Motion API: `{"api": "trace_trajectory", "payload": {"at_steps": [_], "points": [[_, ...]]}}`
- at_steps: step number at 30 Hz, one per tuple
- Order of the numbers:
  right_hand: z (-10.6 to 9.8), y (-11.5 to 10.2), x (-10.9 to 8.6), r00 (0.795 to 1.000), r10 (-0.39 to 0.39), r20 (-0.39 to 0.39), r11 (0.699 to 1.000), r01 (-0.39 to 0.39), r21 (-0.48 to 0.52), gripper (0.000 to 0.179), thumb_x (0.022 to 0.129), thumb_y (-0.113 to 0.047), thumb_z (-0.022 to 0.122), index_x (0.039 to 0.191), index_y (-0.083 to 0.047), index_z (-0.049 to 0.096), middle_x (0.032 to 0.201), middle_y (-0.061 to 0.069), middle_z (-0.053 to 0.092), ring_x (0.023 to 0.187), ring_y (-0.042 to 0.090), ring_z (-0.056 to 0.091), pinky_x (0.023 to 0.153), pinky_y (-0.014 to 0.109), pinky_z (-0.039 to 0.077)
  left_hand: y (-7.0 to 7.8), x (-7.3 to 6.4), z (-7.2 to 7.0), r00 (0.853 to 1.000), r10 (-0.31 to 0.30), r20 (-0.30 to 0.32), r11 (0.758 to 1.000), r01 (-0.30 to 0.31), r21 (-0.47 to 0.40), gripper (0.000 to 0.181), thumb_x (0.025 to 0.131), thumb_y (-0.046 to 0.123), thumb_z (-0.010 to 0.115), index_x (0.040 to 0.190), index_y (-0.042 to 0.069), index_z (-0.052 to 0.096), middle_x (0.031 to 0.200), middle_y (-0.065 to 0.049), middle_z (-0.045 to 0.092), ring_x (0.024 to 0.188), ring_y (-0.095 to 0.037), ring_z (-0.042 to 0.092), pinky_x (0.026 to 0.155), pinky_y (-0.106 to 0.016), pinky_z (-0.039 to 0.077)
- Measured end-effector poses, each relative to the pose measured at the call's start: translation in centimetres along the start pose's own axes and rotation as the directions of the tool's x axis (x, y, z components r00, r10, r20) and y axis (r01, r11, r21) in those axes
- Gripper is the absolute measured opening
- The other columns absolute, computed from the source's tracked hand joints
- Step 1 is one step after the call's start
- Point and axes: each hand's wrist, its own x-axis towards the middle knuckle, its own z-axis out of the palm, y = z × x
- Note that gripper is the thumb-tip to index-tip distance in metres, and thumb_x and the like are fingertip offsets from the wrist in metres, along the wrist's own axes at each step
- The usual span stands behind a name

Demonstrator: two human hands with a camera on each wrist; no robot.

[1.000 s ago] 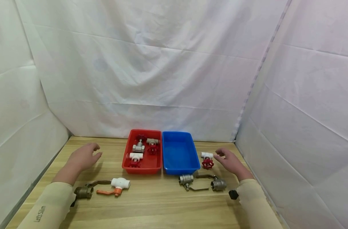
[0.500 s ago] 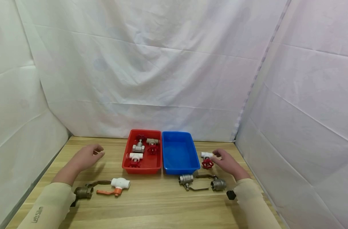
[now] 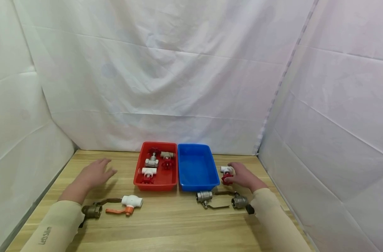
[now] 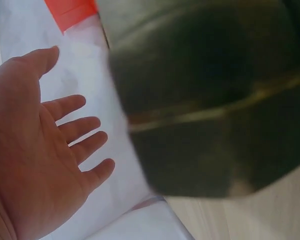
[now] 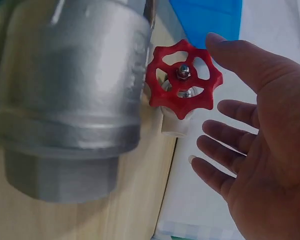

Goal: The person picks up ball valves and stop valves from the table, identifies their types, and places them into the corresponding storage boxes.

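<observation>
My right hand (image 3: 242,175) reaches over a white gate valve (image 3: 223,169) with a red handwheel (image 5: 180,107), lying right of the blue bin. In the right wrist view the thumb tip is beside the wheel's rim and the fingers are spread, not closed round it; contact is unclear. My left hand (image 3: 95,174) hovers over the table's left side with fingers apart, holding nothing. Below it lies a brass ball valve (image 3: 93,211), large and blurred in the left wrist view. A white plastic ball valve (image 3: 132,201) with an orange lever lies beside it.
A red bin (image 3: 157,187) holds several valves with red handwheels. Against its right side stands a blue bin (image 3: 197,171) with nothing in it. Two steel ball valves, one near the blue bin (image 3: 204,196) and another by the right sleeve (image 3: 240,202), lie in front.
My right hand has moved left, from beside the gate valve to over it, and now partly covers its handwheel. My left hand has shifted slightly to the right, fingers a bit more spread.
</observation>
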Motion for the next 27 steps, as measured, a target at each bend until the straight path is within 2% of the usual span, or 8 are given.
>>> {"api": "trace_trajectory", "payload": {"at_steps": [5, 11, 17, 27], "points": [[0.1, 0.0, 0.8, 0.999, 0.010, 0.043, 1.000, -0.009, -0.028, 0.082, 0.098, -0.032, 0.088, 0.158, 0.008, 0.049, 0.156, 0.031, 0.053, 0.145, 0.050, 0.050, 0.118, 0.065, 0.044, -0.1, -0.1, 0.6, 1.000, -0.002, 0.014, 1.000, 0.001, 0.029, 0.078, 0.116, 0.048, 0.055, 0.159, -0.016, 0.041, 0.163, -0.045, 0.035, 0.149, -0.067, 0.035, 0.117, -0.080, 0.033], [0.2, 0.0, 1.5, 0.995, 0.033, 0.097, 0.999, -0.033, 0.006, 0.094, 0.093, -0.036, 0.092, 0.164, 0.003, 0.044, 0.163, 0.029, 0.048, 0.149, 0.048, 0.047, 0.122, 0.065, 0.041, 0.2, -0.2, 0.8, 0.999, -0.024, 0.025, 0.999, 0.022, 0.047, 0.081, 0.116, 0.051, 0.053, 0.161, -0.015, 0.041, 0.164, -0.045, 0.035, 0.150, -0.066, 0.033, 0.118, -0.082, 0.030], [0.3, -0.1, 1.8, 0.989, 0.062, 0.135, 0.998, -0.064, 0.015, 0.095, 0.093, -0.034, 0.092, 0.167, -0.002, 0.042, 0.168, 0.028, 0.042, 0.150, 0.046, 0.046, 0.121, 0.065, 0.042, 0.3, -0.2, 0.9, 0.998, -0.048, 0.039, 0.998, 0.045, 0.052, 0.082, 0.116, 0.054, 0.050, 0.161, -0.014, 0.040, 0.165, -0.045, 0.033, 0.151, -0.066, 0.032, 0.118, -0.083, 0.028], [0.6, 0.2, 2.6, 0.984, 0.084, 0.156, 0.996, -0.075, -0.057, 0.096, 0.091, -0.034, 0.093, 0.168, -0.005, 0.042, 0.167, 0.026, 0.043, 0.142, 0.042, 0.052, 0.114, 0.060, 0.050, 0.7, -0.1, 0.7, 0.998, -0.053, 0.038, 0.998, 0.051, 0.044, 0.082, 0.115, 0.055, 0.051, 0.160, -0.013, 0.043, 0.164, -0.044, 0.035, 0.151, -0.066, 0.033, 0.115, -0.085, 0.030]]}}
